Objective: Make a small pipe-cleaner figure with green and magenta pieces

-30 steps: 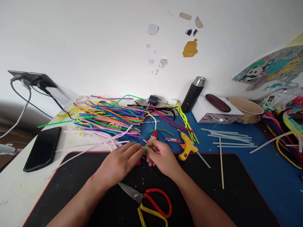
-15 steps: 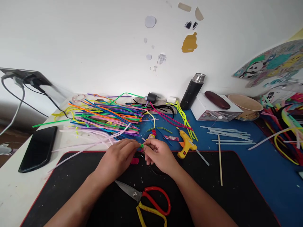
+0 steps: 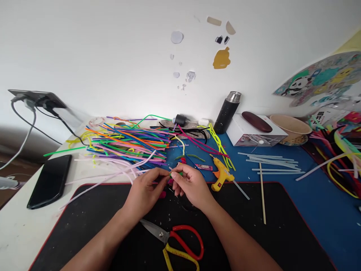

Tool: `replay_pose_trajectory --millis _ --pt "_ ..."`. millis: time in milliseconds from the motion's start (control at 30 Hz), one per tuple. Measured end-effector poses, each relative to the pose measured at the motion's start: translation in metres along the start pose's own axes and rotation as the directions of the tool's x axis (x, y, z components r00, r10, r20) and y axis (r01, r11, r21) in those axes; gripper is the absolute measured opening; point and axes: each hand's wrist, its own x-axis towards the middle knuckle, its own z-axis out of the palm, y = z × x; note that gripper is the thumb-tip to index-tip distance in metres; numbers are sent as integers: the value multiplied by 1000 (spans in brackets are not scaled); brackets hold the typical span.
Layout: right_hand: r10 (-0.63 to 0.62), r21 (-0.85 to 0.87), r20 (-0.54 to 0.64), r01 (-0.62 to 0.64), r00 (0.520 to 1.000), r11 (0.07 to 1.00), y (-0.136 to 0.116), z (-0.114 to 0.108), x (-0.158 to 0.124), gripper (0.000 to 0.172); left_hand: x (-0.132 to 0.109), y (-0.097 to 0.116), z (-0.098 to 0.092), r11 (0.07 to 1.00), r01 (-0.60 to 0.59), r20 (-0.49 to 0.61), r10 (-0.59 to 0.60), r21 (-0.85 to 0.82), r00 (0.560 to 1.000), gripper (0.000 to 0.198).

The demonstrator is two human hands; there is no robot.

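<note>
Jointly, left hand and right hand pinch green stem.

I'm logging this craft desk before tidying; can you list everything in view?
pipe cleaners: many, mixed colours, heaped beyond black mat
green piece: one, green, held above black mat
scissors: one, red and yellow handles, on black mat
glue gun: one, yellow, on blue mat
glue sticks: several, clear, on blue mat
phone: one, black, far left
flask: one, black, at the back
left hand: one, bare, pinching green piece
right hand: one, bare, pinching green piece
</note>
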Motion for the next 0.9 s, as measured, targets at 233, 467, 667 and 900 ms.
replay_pose_trajectory --millis 233,467,667,900 --pt "-10 -15 -46 10 999 1000 -4 0 -1 35 3 3 3 835 299 242 -205 -462 948 24" --pt "-36 -30 -32 36 999 999 -6 1 -2 36 4 1 0 846 365 276 -271 -389 922 34" --pt "-39 -21 25 40 999 999 -6 -2 -4 39 6 2 -2 763 418 315 -291 -494 903 38" --pt "-45 -34 5 45 999 998 -6 -2 -3 39 7 4 3 602 464 321 -337 -650 885 39"
